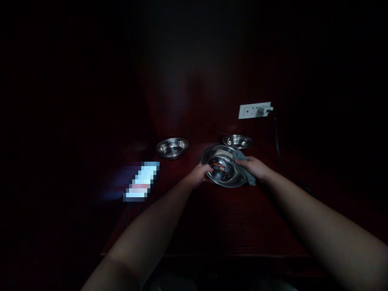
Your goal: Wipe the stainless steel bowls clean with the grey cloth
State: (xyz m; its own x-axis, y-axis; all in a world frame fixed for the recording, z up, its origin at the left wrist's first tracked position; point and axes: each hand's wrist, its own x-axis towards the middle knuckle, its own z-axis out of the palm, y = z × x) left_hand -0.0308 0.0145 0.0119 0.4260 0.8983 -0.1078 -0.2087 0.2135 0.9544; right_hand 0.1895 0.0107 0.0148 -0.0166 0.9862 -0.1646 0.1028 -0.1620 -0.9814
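My left hand [200, 174] clasps the left rim of a metal bowl [227, 176], thumb inside; my right hand [254, 166] grips a grey cloth [245, 173] against its right rim. The bowl sits between my hands, just right of the frame's centre. Beyond it, metal dishes stand centre-left [172, 148] and centre-right [237, 142]; a white wall socket [251, 111] shows upper right.
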